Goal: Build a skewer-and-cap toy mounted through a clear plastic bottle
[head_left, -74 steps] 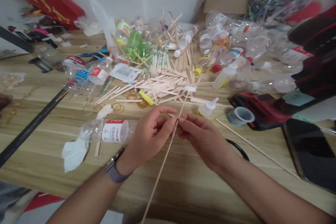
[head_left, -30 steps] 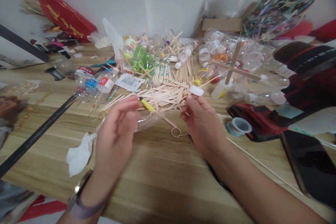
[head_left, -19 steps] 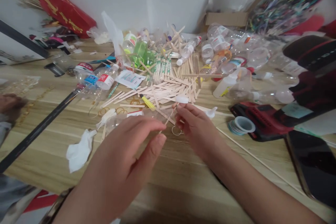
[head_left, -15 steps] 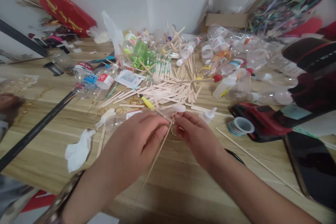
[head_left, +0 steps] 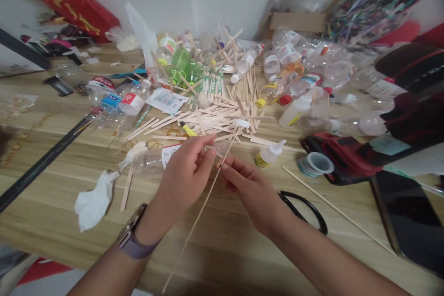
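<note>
Both hands meet over the wooden table (head_left: pixel 225 240) on a long thin wooden skewer (head_left: pixel 194 229) that slants from near my chest up to a white bottle cap (head_left: pixel 242 123) on its far end. My left hand (head_left: pixel 185 178), with a watch on its wrist, pinches the skewer with thumb and fingers. My right hand (head_left: pixel 248 189) pinches the same skewer just beside it. A clear plastic bottle (head_left: pixel 152 161) with a red and white label lies flat just behind my left hand. A small glue bottle (head_left: pixel 268 153) with a yellow base lies to the right of my fingers.
A heap of flat wooden sticks (head_left: pixel 211 118) and several empty plastic bottles (head_left: pixel 305 69) fill the middle and back. A red power tool (head_left: pixel 342 150), a tape roll (head_left: pixel 315 163), black-handled scissors (head_left: pixel 305 208), a second skewer (head_left: pixel 336 210), a crumpled tissue (head_left: pixel 92 201) and a black rod (head_left: pixel 41 164) lie around.
My left hand, raised and apart a second ago, has come back to the skewer beside my right hand. The skewer has turned from pointing away to slanting toward me. The view has shifted slightly.
</note>
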Demonstrator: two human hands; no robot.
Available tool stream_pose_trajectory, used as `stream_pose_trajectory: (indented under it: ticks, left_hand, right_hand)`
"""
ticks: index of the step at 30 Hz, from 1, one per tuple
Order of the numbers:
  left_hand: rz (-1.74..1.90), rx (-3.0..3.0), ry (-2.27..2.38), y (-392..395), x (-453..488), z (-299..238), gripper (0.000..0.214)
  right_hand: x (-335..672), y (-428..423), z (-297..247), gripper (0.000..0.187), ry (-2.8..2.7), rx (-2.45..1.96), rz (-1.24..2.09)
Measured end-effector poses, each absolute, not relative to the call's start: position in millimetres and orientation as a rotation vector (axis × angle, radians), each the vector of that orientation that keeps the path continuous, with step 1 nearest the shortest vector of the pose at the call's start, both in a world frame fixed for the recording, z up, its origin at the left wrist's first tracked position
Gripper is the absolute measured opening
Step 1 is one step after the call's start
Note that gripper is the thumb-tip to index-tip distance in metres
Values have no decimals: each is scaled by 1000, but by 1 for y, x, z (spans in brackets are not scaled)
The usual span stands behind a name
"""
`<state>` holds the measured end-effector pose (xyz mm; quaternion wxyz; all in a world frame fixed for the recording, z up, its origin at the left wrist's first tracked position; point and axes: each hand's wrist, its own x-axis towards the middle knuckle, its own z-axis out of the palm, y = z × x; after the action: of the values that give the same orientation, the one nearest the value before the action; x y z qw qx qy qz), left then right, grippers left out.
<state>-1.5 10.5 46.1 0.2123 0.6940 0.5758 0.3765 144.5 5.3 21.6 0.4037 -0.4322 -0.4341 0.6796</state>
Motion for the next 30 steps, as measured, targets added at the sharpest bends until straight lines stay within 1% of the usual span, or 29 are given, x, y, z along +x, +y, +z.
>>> stream_pose_trajectory:
  ticks: [2, 9, 16, 30]
  left_hand:
    - [967, 1819, 1589, 6, -1, 45, 27]
    - [880, 1522, 1346, 2, 2, 38, 27]
    - [890, 1496, 1342, 0, 7, 34, 25]
    - [890, 1530, 1364, -3, 6, 30, 23]
  right_hand:
    - [145, 5, 20, 23, -1060, -1093, 1718]
    - [147, 7, 16, 22, -978, -1100, 1694]
    - [149, 10, 10, 19, -965, -1078, 1713]
    - [148, 12, 12, 19, -953, -1105, 1770]
